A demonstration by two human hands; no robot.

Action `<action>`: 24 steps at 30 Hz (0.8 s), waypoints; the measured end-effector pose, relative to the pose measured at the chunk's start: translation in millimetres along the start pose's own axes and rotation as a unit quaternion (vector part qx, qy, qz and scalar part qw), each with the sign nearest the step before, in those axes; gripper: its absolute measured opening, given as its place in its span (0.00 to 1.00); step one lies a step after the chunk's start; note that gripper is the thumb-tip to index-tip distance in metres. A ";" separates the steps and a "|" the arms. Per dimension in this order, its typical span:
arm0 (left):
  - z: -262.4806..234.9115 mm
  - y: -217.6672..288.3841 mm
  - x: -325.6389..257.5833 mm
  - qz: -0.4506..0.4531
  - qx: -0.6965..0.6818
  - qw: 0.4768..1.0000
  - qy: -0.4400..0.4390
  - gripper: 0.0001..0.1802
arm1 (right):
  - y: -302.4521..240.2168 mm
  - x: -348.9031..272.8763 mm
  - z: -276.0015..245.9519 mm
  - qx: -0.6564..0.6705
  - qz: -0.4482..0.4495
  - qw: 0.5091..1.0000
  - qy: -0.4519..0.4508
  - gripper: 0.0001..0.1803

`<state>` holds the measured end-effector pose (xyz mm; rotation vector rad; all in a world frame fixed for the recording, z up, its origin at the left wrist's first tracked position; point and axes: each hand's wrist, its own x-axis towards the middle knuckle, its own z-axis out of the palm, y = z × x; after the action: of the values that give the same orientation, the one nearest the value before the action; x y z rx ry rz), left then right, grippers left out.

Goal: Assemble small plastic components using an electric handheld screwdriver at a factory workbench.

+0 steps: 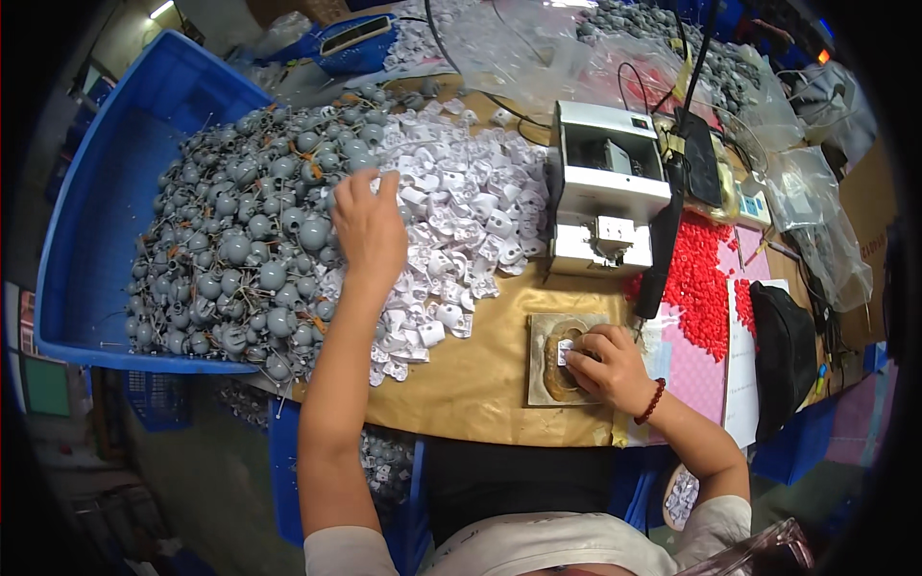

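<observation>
My left hand [370,226] reaches over the border between a heap of grey ball-shaped parts [230,250] with thin metal pins and a pile of small white plastic parts [447,259]. Its fingers are apart and slightly bent, and I see nothing held in them. A small white plastic part [564,353] is pinched in the fingertips of my right hand [610,365], which wears a dark red bead bracelet [653,401]. Beneath that hand lies a square block [540,386] with an oval brownish hollow, partly covered by the fingers.
A large blue bin [106,221] lies tipped at the left behind the grey heap. A white-and-grey bench machine [610,187] stands beyond the block, with a black bar [655,278] beside it. Right of it are red small parts [696,288], a black pouch [786,346] and clear plastic bags [816,211].
</observation>
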<state>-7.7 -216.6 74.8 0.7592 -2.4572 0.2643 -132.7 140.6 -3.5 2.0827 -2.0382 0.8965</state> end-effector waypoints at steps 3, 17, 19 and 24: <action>8.1 -34.7 19.0 0.022 0.073 0.997 0.031 0.12 | -0.3 -1.1 1.6 0.040 0.031 0.999 0.010 0.22; -113.4 -2.1 63.5 -0.056 -0.440 0.876 0.187 0.09 | 5.6 28.7 -36.1 0.257 0.175 0.943 0.119 0.15; -117.4 11.5 62.0 0.060 -0.505 0.848 0.152 0.11 | 1.2 37.8 -40.7 0.334 0.187 0.918 0.105 0.14; -103.3 81.7 -7.2 0.229 -0.475 0.848 0.044 0.13 | -20.6 79.5 -57.4 0.690 0.291 0.662 0.027 0.21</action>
<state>-3.1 -111.6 154.5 -0.2666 -2.2279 -0.7028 -138.0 98.6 87.3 1.3772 -2.1325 3.3541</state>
